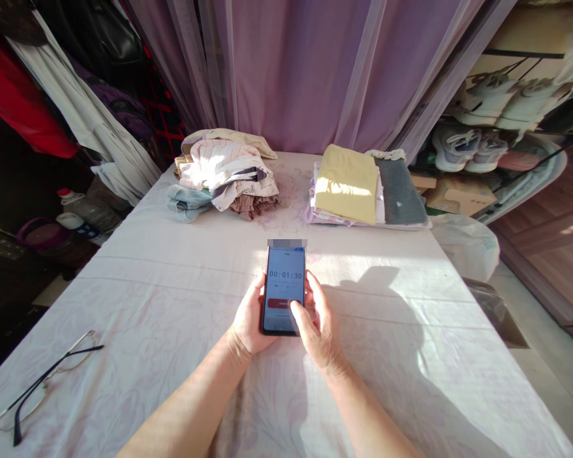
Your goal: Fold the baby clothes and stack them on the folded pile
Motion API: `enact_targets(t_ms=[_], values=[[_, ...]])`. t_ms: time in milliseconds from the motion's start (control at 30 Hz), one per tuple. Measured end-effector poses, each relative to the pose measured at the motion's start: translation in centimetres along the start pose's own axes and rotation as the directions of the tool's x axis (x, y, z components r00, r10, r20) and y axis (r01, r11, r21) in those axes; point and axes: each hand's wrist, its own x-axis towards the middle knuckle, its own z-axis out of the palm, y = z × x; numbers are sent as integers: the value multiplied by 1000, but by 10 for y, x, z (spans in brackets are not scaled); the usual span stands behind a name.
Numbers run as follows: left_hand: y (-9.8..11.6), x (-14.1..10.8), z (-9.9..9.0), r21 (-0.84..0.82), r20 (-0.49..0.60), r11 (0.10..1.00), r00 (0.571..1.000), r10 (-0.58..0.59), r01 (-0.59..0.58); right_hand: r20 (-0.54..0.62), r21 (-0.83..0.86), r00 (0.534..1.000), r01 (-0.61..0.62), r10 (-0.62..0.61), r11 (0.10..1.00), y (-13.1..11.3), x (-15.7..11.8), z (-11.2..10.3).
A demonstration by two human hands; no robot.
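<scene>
A smartphone [281, 289] is held upright over the near middle of the cloth-covered surface, its screen showing 00:01:30 above a red button. My left hand [251, 321] is closed around its left side and lower edge. On the other side, my right hand [322, 327] grips the right edge, with the thumb over the lower part of the screen by the red button. Beyond the phone, a loose heap of clothes [229, 172] lies at the far left. A stack of folded cloth with a yellow piece [346, 181] on top sits at the far right.
Eyeglasses [45, 385] lie at the near left on the patterned cover [172, 286]. A purple curtain [291, 70] hangs behind the far edge. Shoes [458, 149] stand on a rack at right. Clothing [71, 83] hangs at left, above a plastic bottle [90, 213].
</scene>
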Motion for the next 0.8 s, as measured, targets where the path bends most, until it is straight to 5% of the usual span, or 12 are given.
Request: enact_targets(t_ms=[800], values=[[-1,1,0,-58,-48,998,999,2,-4,29,96,988,-154,152,983,-13,0,8]])
